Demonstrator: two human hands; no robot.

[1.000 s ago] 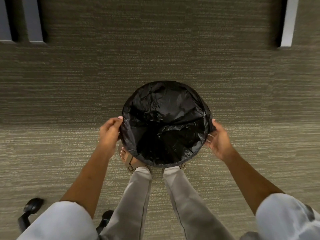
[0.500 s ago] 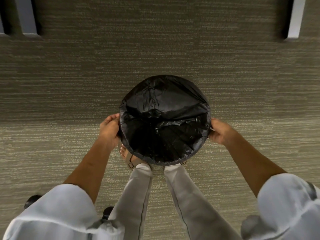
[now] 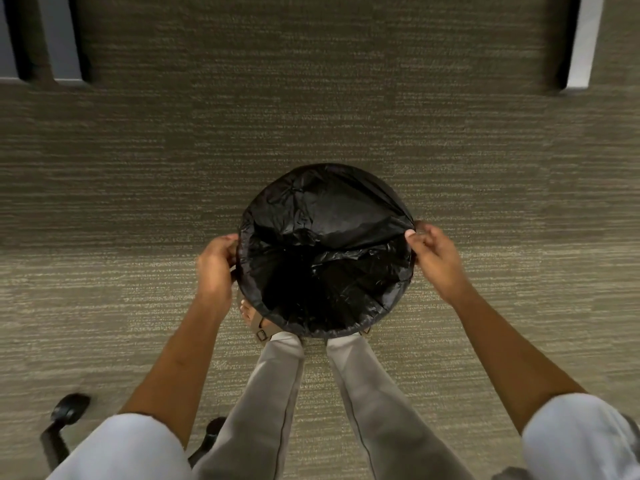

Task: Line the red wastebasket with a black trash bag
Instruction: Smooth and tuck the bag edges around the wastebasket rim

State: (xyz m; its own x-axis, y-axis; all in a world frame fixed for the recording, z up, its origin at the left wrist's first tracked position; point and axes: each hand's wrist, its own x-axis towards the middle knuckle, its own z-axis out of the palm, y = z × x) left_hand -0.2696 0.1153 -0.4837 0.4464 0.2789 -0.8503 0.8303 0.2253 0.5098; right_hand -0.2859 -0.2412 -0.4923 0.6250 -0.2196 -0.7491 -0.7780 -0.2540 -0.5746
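A round wastebasket stands on the carpet in front of my feet; its red wall is hidden under the black trash bag [image 3: 322, 244]. The bag covers the whole rim and hangs crumpled inside, with a taut flap stretched across the far half of the opening. My left hand [image 3: 216, 268] grips the bag's edge against the left side of the rim. My right hand [image 3: 434, 258] pinches the bag's edge at the right side of the rim between thumb and fingers.
Grey-green carpet [image 3: 138, 202] surrounds the basket. Black chair casters [image 3: 67, 412] sit at the lower left by my legs. Pale furniture legs stand at the far left [image 3: 64, 39] and far right [image 3: 581, 43].
Both hands stayed on the rim. My right hand turned from a closed grip under the edge to a thumb-and-finger pinch on top of it. The bag's far flap pulled tighter.
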